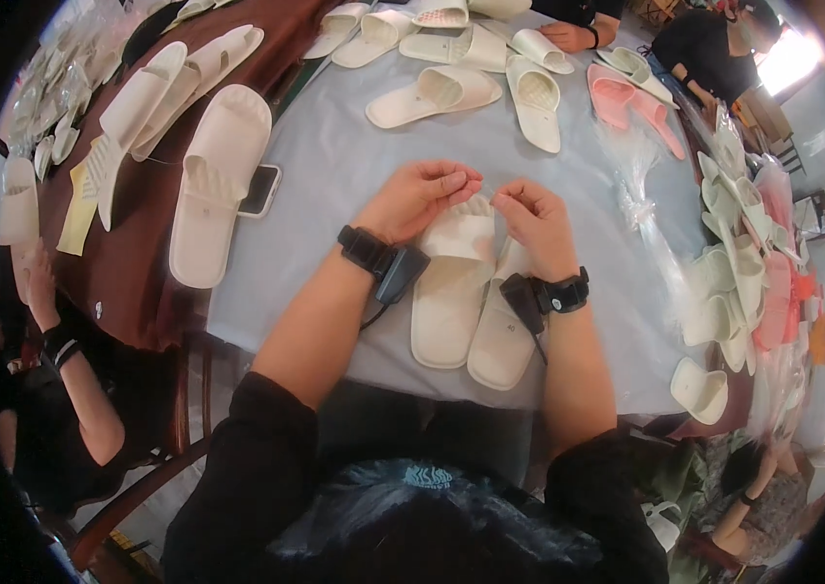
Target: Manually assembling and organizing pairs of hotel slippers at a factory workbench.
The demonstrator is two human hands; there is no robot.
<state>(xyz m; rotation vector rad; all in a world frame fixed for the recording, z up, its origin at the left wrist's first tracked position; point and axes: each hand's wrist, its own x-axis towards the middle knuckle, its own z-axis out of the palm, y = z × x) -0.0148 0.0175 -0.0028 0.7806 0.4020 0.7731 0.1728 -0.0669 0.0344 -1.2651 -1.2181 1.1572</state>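
Observation:
A pair of cream slippers lies in front of me on the grey-covered table, toes pointing away: the left slipper (448,311) and the right slipper (497,346), side by side. Above their toe ends, my left hand (424,200) is closed in a pinch, fingertips turned to the right. Facing it across a small gap, my right hand (539,226) pinches too, thumb against forefinger. Something thin and see-through may run between the fingertips; it is too faint to name. My right hand partly covers the right slipper's strap.
More cream slippers (435,95) lie along the table's far side, with a pink pair (623,102) to the right. Clear plastic bags (638,195) and piled slippers (745,224) line the right edge. A phone (261,190) sits beside a slipper (220,185) at left. Other people work around the table.

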